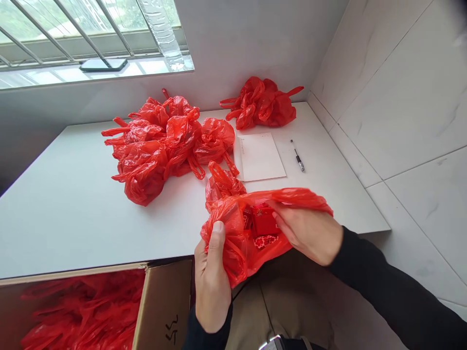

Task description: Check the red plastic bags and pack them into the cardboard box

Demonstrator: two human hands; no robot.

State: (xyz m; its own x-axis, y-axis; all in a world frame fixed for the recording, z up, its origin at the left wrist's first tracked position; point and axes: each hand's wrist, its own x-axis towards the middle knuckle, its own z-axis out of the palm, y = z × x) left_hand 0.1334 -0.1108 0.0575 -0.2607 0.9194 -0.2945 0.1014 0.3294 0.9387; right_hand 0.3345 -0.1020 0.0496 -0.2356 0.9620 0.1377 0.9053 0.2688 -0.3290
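My left hand (pixel 215 277) is closed around the near left side of an open red plastic bag (pixel 233 243), its thumb pressed on the outside. My right hand (pixel 306 231) reaches into the bag's mouth from the right, fingers stretched out beside a small red box (pixel 264 221). Its fingertips are partly hidden in the bag. Below the box lies a red-and-white patterned item (pixel 265 241), and to the left is a darker red patterned packet (pixel 248 219). Just behind the held bag stands another red bag (pixel 222 184).
Several filled red bags (pixel 156 141) cluster on the white table (pixel 73 209); another bag (pixel 264 104) sits at the back right. A notepad (pixel 260 156) and pen (pixel 297 156) lie nearby. Lower left, a cardboard box (pixel 164 301) holds red bags. A phone (pixel 103 64) and bottle (pixel 164 36) are on the windowsill.
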